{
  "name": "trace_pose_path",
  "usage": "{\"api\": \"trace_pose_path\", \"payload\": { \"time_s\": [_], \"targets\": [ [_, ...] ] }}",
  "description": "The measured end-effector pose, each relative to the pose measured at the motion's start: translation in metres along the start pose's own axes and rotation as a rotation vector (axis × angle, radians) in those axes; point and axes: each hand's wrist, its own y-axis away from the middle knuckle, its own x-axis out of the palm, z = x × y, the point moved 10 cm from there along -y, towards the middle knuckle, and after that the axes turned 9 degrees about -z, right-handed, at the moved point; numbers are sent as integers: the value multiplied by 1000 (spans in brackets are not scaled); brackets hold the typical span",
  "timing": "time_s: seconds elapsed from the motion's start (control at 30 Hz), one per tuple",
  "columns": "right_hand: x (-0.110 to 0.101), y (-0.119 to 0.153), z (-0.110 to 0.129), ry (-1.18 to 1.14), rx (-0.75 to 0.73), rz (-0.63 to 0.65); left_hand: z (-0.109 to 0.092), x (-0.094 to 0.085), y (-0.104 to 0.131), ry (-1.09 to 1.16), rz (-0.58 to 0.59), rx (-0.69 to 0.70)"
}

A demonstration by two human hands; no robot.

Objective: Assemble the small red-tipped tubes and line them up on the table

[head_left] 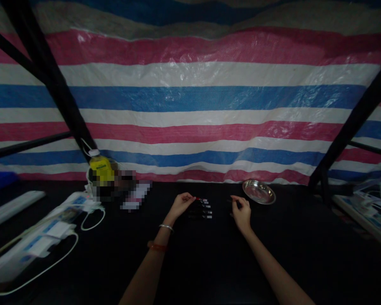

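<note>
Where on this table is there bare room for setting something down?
Bare tabletop shows between the left forearm and right forearm, nearer than the row of pen-like items, and right of the right forearm, nearer than the metal dish. It is crowded around the white plugs and by the left hand. Darkness may hide small things.

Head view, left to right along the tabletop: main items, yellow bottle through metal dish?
Yellow bottle → left hand → row of slim dark pen-like items → right hand → metal dish.
</note>
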Motion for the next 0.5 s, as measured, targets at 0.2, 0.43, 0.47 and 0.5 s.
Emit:
{"api": "trace_pose_path", "payload": {
  "time_s": [0.2, 0.43, 0.47, 0.5],
  "targets": [
    [13, 5, -19, 140, 79, 92, -48, 9, 24, -435, -163, 315],
    [19, 10, -29, 370, 113, 155, -81, 38, 48, -589, -88, 568],
    [19, 10, -30, 394, 109, 157, -84, 41, 50, -617, -79, 597],
    [19, 10, -30, 416, 100, 165, -88, 45, 53, -641, -64, 621]
  ]
}}
